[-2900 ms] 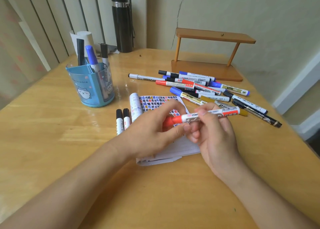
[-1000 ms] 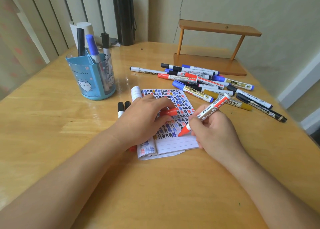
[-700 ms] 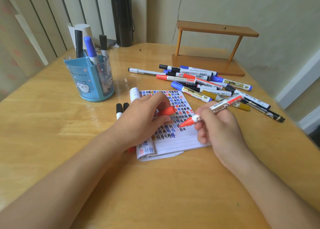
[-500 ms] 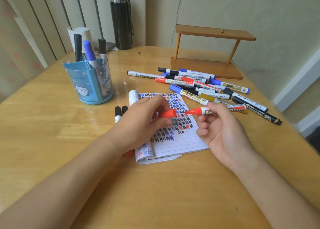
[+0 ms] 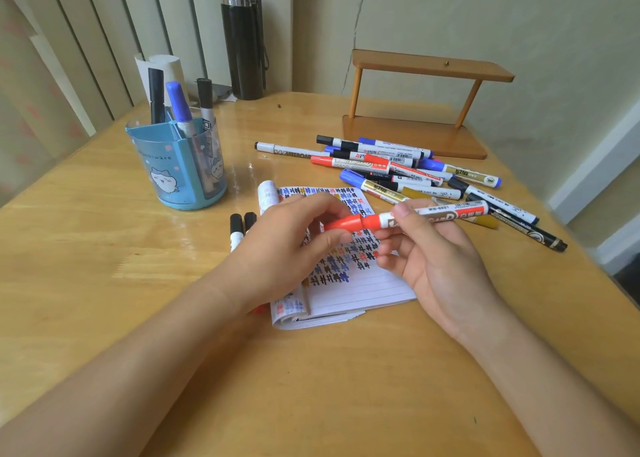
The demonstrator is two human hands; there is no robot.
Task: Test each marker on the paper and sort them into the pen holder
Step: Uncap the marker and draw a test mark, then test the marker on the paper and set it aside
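My right hand [image 5: 436,259] holds a red whiteboard marker [image 5: 433,216] level above the notepad [image 5: 360,283]. My left hand [image 5: 287,249] pinches the marker's red cap [image 5: 343,223], which meets the marker's red front end. The notepad page is covered with red, blue and black test marks. A blue pen holder [image 5: 173,169] at the left holds three markers. A pile of several markers [image 5: 408,176] lies behind the notepad to the right. Two black-capped markers [image 5: 240,230] lie left of the notepad, partly behind my left hand.
A wooden shelf stand [image 5: 415,110] sits at the back right. A black flask [image 5: 244,37] stands at the table's far edge by the blinds. A white paper roll [image 5: 166,69] is behind the pen holder. The table's right edge [image 5: 588,269] runs close to the marker pile.
My right hand lifted the red marker off the page and turned it level. The cap in my left hand and the marker's tip came together.
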